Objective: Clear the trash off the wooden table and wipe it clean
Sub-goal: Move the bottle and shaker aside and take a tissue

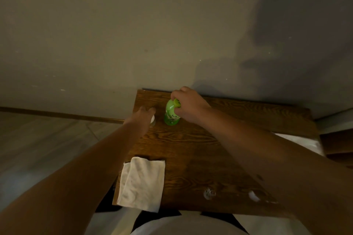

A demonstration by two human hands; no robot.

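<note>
A brown wooden counter (210,158) with wavy grain lines fills the middle and lower right of the frame. Its far edge sits against a plain grey wall (133,25).

A small green plastic bottle (171,115) stands upright near the far edge of the counter, just above the middle of the frame. The right hand (188,104) comes in from the lower right and is clenched around the top of the bottle, with its fingers curled over the green cap.

The left hand (142,117) comes in from the lower left. It is just beside the bottle, to the left of it in the frame. Its fingers are closed around a small clear cup (152,121) with something white in it. Most of the cup is hidden behind the hand, so its shape is hard to tell.

A white folded cloth (142,183) lies flat on the near left corner of the counter, in the lower middle of the frame. One edge of it hangs a little over the side.

Two small white wet-looking spots (209,193) sit on the counter near its front edge, in the lower right of the frame. One is close to the right arm.

A pale wooden floor (38,139) shows on the left side of the frame. Light-coloured clothing (181,225) shows at the bottom.
</note>
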